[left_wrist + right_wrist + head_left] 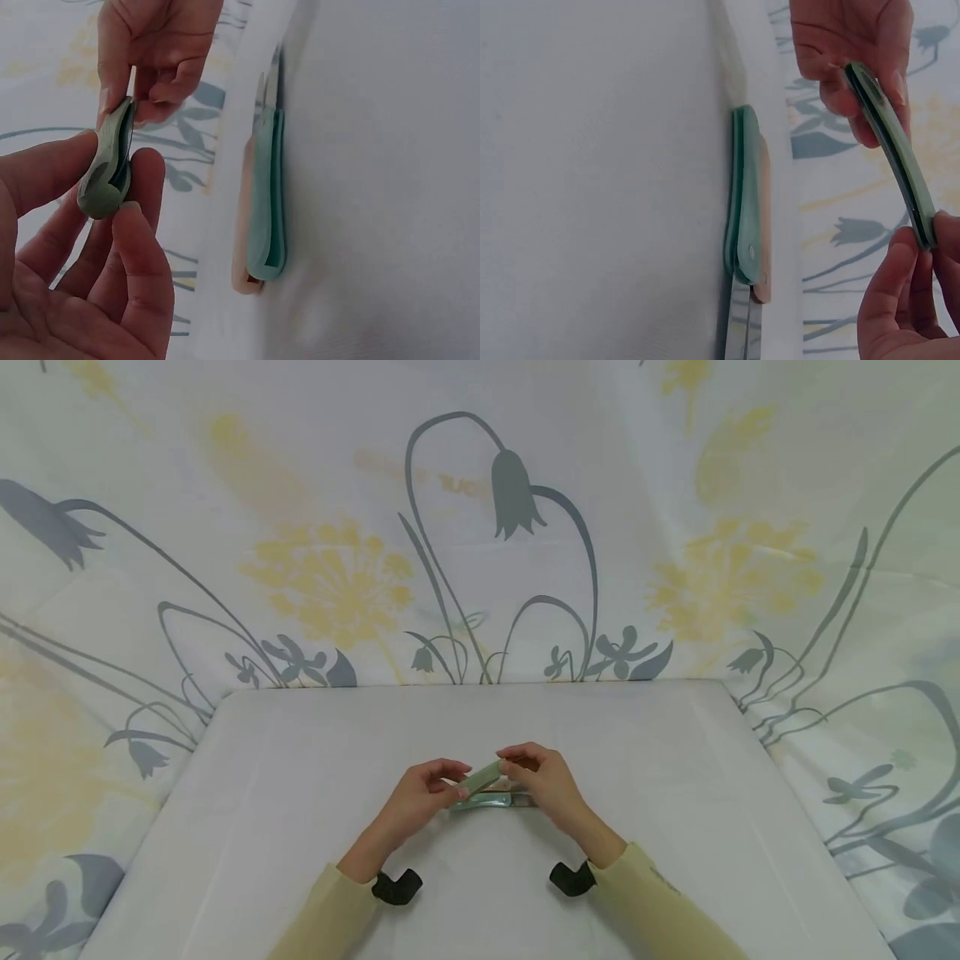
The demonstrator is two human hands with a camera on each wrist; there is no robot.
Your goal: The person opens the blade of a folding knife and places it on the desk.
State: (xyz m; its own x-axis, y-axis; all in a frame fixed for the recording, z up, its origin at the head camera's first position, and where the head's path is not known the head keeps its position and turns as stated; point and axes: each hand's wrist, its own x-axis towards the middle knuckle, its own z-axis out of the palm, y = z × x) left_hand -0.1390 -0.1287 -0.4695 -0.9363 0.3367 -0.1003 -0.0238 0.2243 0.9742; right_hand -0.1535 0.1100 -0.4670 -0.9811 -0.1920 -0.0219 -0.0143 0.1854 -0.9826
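Observation:
Both hands hold a light green folding knife [482, 779] up over the table, its blade folded into the handle slot. My left hand [420, 795] pinches one rounded end between thumb and fingers; my right hand [553, 783] pinches the opposite end. Below them lies a teal folding knife [268, 199], unfolded, its steel blade [739, 319] pointing to the right in the head view. Right alongside is a pale pink folding knife [244, 225], also unfolded and partly hidden behind the teal handle.
The white tabletop [300, 760] spreads around the hands. Floral curtains [465, 568] hang along its back and both sides. A black wrist mount [397, 887] sticks out at the left cuff, and another black mount [573, 878] at the right cuff.

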